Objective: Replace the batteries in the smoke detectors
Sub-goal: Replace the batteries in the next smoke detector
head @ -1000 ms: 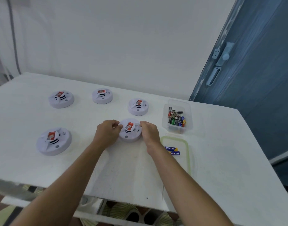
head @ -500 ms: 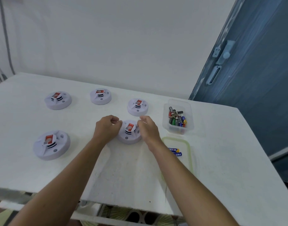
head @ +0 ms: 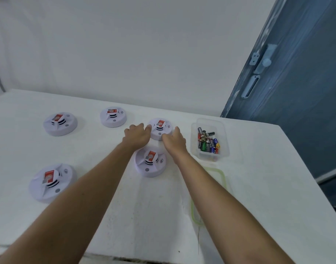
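Centrally, toward the far side of the white tabletop (head: 258, 187), sits a round white smoke detector (head: 160, 126). A second detector (head: 151, 161) lies just nearer, and a clear tub (head: 225, 147) of batteries (head: 208, 142) stands to the right, with bare surface between them. Both forearms stretch forward. The left hand (head: 137, 135) meets the far detector's left rim and the right hand (head: 173, 139) its right rim. Whether either hand grips cannot be told.
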Action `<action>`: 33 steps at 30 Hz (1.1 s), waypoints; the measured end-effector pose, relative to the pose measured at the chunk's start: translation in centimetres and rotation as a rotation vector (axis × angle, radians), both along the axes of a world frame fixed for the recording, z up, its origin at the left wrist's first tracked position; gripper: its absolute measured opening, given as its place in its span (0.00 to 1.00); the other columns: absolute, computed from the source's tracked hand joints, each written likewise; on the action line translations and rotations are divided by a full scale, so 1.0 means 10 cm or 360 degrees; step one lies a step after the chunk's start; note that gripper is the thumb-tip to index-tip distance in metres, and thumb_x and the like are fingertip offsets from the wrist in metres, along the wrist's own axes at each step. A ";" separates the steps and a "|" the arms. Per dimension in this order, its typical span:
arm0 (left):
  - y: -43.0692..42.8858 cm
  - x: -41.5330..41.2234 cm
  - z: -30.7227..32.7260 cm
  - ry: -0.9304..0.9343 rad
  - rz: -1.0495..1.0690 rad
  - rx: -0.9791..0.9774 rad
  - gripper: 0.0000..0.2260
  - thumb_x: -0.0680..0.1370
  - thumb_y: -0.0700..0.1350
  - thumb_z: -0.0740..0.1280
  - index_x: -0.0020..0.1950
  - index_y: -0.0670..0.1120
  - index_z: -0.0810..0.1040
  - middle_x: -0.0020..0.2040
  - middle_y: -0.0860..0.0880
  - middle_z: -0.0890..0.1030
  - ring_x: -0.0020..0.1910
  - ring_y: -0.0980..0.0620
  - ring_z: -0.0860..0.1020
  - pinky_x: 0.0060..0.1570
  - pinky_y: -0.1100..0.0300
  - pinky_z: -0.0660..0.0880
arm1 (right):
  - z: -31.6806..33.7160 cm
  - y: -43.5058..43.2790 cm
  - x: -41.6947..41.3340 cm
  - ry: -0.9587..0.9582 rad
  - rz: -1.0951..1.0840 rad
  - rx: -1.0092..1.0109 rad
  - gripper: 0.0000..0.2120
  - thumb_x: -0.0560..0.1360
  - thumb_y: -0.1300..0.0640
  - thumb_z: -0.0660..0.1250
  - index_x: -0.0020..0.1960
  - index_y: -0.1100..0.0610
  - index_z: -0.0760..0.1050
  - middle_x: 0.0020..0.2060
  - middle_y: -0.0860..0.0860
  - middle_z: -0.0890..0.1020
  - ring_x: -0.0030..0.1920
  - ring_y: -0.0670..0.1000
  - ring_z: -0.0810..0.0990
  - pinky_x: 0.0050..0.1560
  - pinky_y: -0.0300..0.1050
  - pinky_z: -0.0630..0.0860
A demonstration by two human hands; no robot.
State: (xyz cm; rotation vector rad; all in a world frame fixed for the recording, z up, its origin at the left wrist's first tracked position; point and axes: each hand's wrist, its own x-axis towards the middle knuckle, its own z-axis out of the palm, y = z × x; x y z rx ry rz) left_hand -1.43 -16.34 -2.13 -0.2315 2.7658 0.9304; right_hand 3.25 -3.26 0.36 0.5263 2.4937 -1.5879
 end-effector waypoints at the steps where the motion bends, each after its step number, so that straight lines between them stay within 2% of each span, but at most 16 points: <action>1: 0.00 -0.04 -0.03 -0.0015 -0.0030 -0.0049 0.27 0.81 0.60 0.46 0.71 0.45 0.68 0.71 0.38 0.66 0.71 0.37 0.61 0.67 0.44 0.59 | -0.02 0.01 -0.03 -0.0025 0.0006 -0.0017 0.32 0.64 0.47 0.58 0.66 0.60 0.68 0.65 0.60 0.75 0.69 0.63 0.69 0.67 0.60 0.69; 4: 0.00 -0.11 -0.09 -0.0066 -0.0065 -0.0137 0.29 0.80 0.62 0.46 0.70 0.46 0.71 0.70 0.39 0.68 0.70 0.38 0.62 0.66 0.43 0.60 | -0.08 0.03 -0.10 -0.0074 0.0043 -0.0056 0.30 0.62 0.49 0.55 0.61 0.58 0.72 0.62 0.59 0.76 0.67 0.61 0.70 0.63 0.57 0.71; 5: 0.01 -0.14 -0.11 -0.0053 -0.0070 -0.0161 0.28 0.81 0.61 0.47 0.69 0.46 0.72 0.69 0.39 0.69 0.69 0.38 0.63 0.66 0.44 0.61 | -0.08 0.05 -0.10 -0.0084 0.0041 -0.0072 0.25 0.63 0.49 0.55 0.57 0.57 0.73 0.59 0.58 0.77 0.64 0.60 0.72 0.59 0.54 0.72; 7: 0.02 -0.15 -0.09 -0.0021 -0.0054 -0.0182 0.26 0.81 0.61 0.51 0.68 0.45 0.74 0.68 0.40 0.71 0.68 0.39 0.65 0.65 0.45 0.62 | -0.02 0.07 -0.08 -0.0049 0.0027 -0.0105 0.07 0.68 0.52 0.57 0.43 0.52 0.70 0.47 0.53 0.77 0.51 0.57 0.73 0.47 0.47 0.68; 8: 0.04 -0.13 -0.06 0.0007 -0.0026 -0.0168 0.25 0.81 0.60 0.53 0.67 0.44 0.74 0.67 0.39 0.71 0.67 0.39 0.66 0.64 0.46 0.63 | 0.03 0.08 -0.05 -0.0018 0.0021 -0.0158 0.03 0.72 0.55 0.59 0.39 0.52 0.66 0.41 0.50 0.74 0.44 0.54 0.71 0.41 0.45 0.65; 9: 0.03 -0.13 -0.07 0.0062 0.0009 -0.0131 0.25 0.81 0.59 0.55 0.68 0.44 0.75 0.67 0.39 0.71 0.67 0.39 0.66 0.65 0.46 0.64 | 0.06 0.10 -0.04 0.0009 0.0014 -0.0219 0.09 0.74 0.59 0.59 0.37 0.52 0.64 0.37 0.49 0.71 0.39 0.51 0.68 0.37 0.45 0.62; 11: 0.02 -0.10 -0.04 0.0188 0.0086 0.0029 0.23 0.80 0.58 0.60 0.67 0.43 0.76 0.67 0.40 0.73 0.66 0.39 0.70 0.65 0.47 0.68 | 0.06 0.14 -0.03 0.0064 -0.0005 -0.0283 0.12 0.76 0.62 0.58 0.36 0.53 0.62 0.35 0.48 0.68 0.35 0.50 0.65 0.35 0.45 0.59; 13: 0.01 -0.05 0.00 0.0328 0.0123 0.0280 0.20 0.79 0.54 0.65 0.65 0.42 0.78 0.66 0.42 0.76 0.63 0.42 0.74 0.63 0.49 0.72 | 0.08 0.14 0.00 0.0078 -0.0020 -0.0369 0.09 0.75 0.62 0.59 0.37 0.53 0.65 0.36 0.48 0.70 0.36 0.49 0.66 0.36 0.45 0.62; 15: 0.04 0.04 0.09 0.0406 0.0165 0.0486 0.20 0.78 0.51 0.68 0.66 0.42 0.76 0.66 0.46 0.77 0.63 0.46 0.75 0.60 0.54 0.72 | 0.08 0.13 0.04 0.0150 -0.0059 -0.0469 0.02 0.73 0.58 0.60 0.43 0.53 0.71 0.40 0.50 0.76 0.41 0.51 0.73 0.41 0.47 0.69; 18: 0.08 0.18 0.25 0.0460 0.0261 0.0873 0.20 0.75 0.48 0.73 0.64 0.46 0.72 0.62 0.49 0.78 0.59 0.50 0.78 0.53 0.57 0.75 | 0.06 0.15 0.08 0.0312 -0.0114 -0.0695 0.18 0.69 0.52 0.61 0.58 0.53 0.77 0.54 0.52 0.82 0.55 0.54 0.79 0.55 0.50 0.75; 21: 0.13 0.39 0.46 0.0563 0.0223 0.1195 0.24 0.72 0.45 0.76 0.63 0.48 0.69 0.58 0.51 0.79 0.51 0.54 0.81 0.47 0.60 0.77 | 0.10 0.20 0.19 0.0413 -0.0098 -0.0889 0.22 0.73 0.51 0.62 0.66 0.53 0.74 0.60 0.50 0.80 0.58 0.51 0.78 0.58 0.49 0.75; 24: 0.19 0.61 0.61 0.0697 0.0050 0.1149 0.32 0.70 0.45 0.78 0.68 0.52 0.67 0.56 0.56 0.77 0.52 0.59 0.79 0.48 0.62 0.78 | 0.12 0.34 0.31 0.0411 -0.0123 -0.1168 0.16 0.81 0.53 0.61 0.68 0.49 0.73 0.63 0.51 0.79 0.65 0.54 0.77 0.60 0.51 0.75; 26: 0.22 0.74 0.65 0.0782 -0.0065 0.1065 0.29 0.69 0.46 0.78 0.67 0.53 0.70 0.56 0.58 0.78 0.52 0.62 0.78 0.46 0.68 0.77 | 0.14 0.44 0.39 0.0340 -0.0163 -0.1445 0.16 0.83 0.51 0.57 0.69 0.48 0.74 0.65 0.53 0.79 0.67 0.59 0.77 0.63 0.53 0.74; 29: 0.29 0.88 0.62 0.0911 -0.0254 0.0984 0.19 0.72 0.41 0.75 0.60 0.53 0.76 0.56 0.56 0.79 0.55 0.63 0.78 0.52 0.68 0.77 | 0.19 0.56 0.49 0.0247 -0.0148 -0.1790 0.20 0.84 0.44 0.54 0.71 0.50 0.72 0.67 0.58 0.78 0.63 0.66 0.80 0.70 0.60 0.71; 31: 0.34 0.98 0.57 0.1041 -0.0384 0.0899 0.17 0.73 0.36 0.73 0.56 0.54 0.78 0.55 0.55 0.78 0.56 0.62 0.77 0.57 0.67 0.75 | 0.23 0.62 0.55 0.0183 -0.0143 -0.1989 0.24 0.83 0.41 0.53 0.72 0.54 0.70 0.68 0.61 0.76 0.63 0.68 0.79 0.69 0.63 0.71; 33: 0.40 1.05 0.50 0.1198 -0.0518 0.0689 0.18 0.72 0.32 0.71 0.57 0.50 0.80 0.53 0.53 0.77 0.55 0.61 0.76 0.58 0.67 0.73 | 0.26 0.67 0.60 0.0143 -0.0153 -0.2122 0.30 0.83 0.38 0.51 0.73 0.59 0.69 0.69 0.65 0.75 0.67 0.68 0.76 0.65 0.62 0.74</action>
